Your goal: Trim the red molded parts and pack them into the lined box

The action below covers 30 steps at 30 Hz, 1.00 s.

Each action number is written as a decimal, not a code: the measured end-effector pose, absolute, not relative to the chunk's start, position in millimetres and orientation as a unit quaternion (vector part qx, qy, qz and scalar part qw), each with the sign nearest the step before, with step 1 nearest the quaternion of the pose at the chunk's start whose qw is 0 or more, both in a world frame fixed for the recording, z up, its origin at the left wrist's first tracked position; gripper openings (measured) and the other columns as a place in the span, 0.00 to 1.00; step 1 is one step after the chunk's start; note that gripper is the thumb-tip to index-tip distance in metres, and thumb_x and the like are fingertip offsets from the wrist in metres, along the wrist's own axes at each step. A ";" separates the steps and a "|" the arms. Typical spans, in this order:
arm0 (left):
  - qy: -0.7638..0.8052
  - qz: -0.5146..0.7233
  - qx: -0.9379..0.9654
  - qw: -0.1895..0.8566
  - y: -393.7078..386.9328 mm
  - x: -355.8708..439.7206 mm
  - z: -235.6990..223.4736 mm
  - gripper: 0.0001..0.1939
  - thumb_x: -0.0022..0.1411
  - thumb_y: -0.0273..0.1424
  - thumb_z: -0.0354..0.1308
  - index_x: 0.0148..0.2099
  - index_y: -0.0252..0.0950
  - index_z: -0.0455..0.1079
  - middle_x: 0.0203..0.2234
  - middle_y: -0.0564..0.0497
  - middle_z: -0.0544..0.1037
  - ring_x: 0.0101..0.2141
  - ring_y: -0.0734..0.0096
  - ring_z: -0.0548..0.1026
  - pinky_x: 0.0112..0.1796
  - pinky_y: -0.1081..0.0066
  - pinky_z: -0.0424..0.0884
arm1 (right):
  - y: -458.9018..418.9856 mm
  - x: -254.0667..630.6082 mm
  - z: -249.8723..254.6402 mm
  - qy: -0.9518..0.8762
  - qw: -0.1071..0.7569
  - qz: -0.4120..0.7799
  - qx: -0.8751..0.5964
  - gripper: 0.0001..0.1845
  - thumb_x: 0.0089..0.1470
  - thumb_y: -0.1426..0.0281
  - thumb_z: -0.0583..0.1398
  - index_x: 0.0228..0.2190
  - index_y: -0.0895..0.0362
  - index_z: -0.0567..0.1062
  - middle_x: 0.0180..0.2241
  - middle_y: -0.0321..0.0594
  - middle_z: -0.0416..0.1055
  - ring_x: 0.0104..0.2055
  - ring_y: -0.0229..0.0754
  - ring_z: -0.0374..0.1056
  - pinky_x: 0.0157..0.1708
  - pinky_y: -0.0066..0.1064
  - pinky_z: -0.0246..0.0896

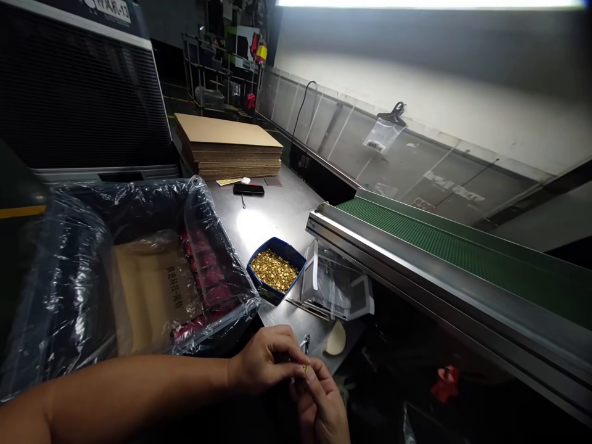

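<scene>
A crinkled clear plastic bag [92, 265] lines the box on the left, dark red pieces showing along its edge. The left hand [263, 361] and right hand [321, 404] meet low over the steel table [272, 216], fingertips pinched together on a tiny brass piece [304, 368] — a grain like those heaped in the blue tray [276, 270]. Rightward runs a ribbed green conveyor belt [462, 246].

Bare steel tabletop [272, 216]: open lane at 12 o'clock, between blue tray of brass parts [275, 269] and phone [248, 189]. 10 o'clock blocked by plastic-lined carton [139, 277]. 1–3 o'clock walled by conveyor frame [416, 271]; bagged scale [335, 287] just beside tray. Cardboard stack [229, 147] closes far end.
</scene>
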<state>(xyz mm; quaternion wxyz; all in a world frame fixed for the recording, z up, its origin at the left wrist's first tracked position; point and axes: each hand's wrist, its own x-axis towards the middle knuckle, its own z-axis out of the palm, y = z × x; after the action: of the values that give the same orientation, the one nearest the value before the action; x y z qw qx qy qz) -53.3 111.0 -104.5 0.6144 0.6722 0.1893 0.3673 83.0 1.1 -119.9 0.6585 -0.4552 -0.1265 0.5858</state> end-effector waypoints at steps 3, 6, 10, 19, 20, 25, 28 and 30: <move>0.192 0.365 0.671 0.617 111.5 -53.6 -103.4 0.14 0.57 0.41 0.70 0.37 0.34 0.82 0.27 0.47 0.75 0.27 0.74 0.72 0.29 0.76 0.67 | 0.2 83.9 -118.0 -0.104 0.638 0.623 -0.440 0.15 0.47 0.63 0.73 0.36 0.57 0.81 0.29 0.38 0.75 0.30 0.32 0.67 0.32 0.24 0.66; 0.187 0.363 0.670 0.620 112.4 -53.6 -102.7 0.15 0.57 0.42 0.70 0.37 0.34 0.83 0.27 0.46 0.75 0.28 0.73 0.72 0.29 0.76 0.67 | -0.8 85.3 -115.3 -0.094 0.630 0.625 -0.452 0.16 0.46 0.63 0.74 0.35 0.58 0.82 0.29 0.39 0.74 0.29 0.32 0.66 0.31 0.24 0.64; 0.179 0.359 0.671 0.623 113.0 -53.5 -103.4 0.15 0.57 0.42 0.70 0.37 0.34 0.83 0.27 0.46 0.76 0.28 0.73 0.73 0.30 0.75 0.68 | -1.8 86.1 -113.6 -0.100 0.618 0.625 -0.466 0.17 0.45 0.62 0.74 0.34 0.58 0.82 0.28 0.38 0.72 0.29 0.32 0.64 0.31 0.24 0.63; 0.169 0.353 0.675 0.625 113.7 -52.2 -101.1 0.16 0.58 0.43 0.69 0.36 0.33 0.82 0.27 0.45 0.77 0.28 0.72 0.73 0.31 0.75 0.69 | -4.0 86.0 -118.2 -0.119 0.621 0.614 -0.473 0.16 0.46 0.60 0.74 0.33 0.58 0.82 0.26 0.37 0.71 0.27 0.31 0.62 0.29 0.23 0.60; 0.167 0.353 0.676 0.625 114.1 -52.2 -101.3 0.16 0.59 0.43 0.69 0.36 0.33 0.82 0.27 0.45 0.77 0.28 0.72 0.73 0.31 0.74 0.69 | -4.0 86.4 -119.1 -0.125 0.621 0.611 -0.475 0.16 0.46 0.60 0.73 0.34 0.58 0.82 0.26 0.36 0.70 0.26 0.30 0.61 0.29 0.23 0.60; 0.166 0.352 0.683 0.618 115.4 -52.7 -104.1 0.16 0.59 0.42 0.68 0.36 0.33 0.81 0.26 0.46 0.77 0.29 0.70 0.73 0.32 0.73 0.68 | -2.4 86.0 -119.7 -0.134 0.620 0.583 -0.508 0.20 0.43 0.58 0.74 0.34 0.58 0.83 0.25 0.38 0.72 0.26 0.32 0.62 0.29 0.25 0.62; 0.173 0.356 0.684 0.612 114.1 -51.9 -104.0 0.16 0.59 0.42 0.68 0.36 0.33 0.81 0.26 0.46 0.77 0.29 0.71 0.73 0.32 0.74 0.67 | -2.3 83.4 -116.2 -0.143 0.622 0.571 -0.516 0.20 0.44 0.57 0.74 0.34 0.58 0.83 0.27 0.39 0.73 0.27 0.33 0.62 0.30 0.26 0.62; 0.177 0.356 0.688 0.607 113.0 -50.9 -103.2 0.16 0.59 0.42 0.68 0.36 0.33 0.81 0.26 0.46 0.77 0.29 0.71 0.74 0.32 0.74 0.68 | -2.6 82.3 -114.1 -0.151 0.622 0.575 -0.509 0.19 0.45 0.56 0.73 0.33 0.58 0.83 0.25 0.37 0.71 0.27 0.32 0.61 0.29 0.25 0.61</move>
<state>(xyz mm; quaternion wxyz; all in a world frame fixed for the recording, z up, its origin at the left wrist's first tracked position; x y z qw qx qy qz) -50.9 113.0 -103.2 0.6066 0.6884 0.1767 0.3562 82.3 -2.6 -114.1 0.6223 -0.5092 -0.1506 0.5752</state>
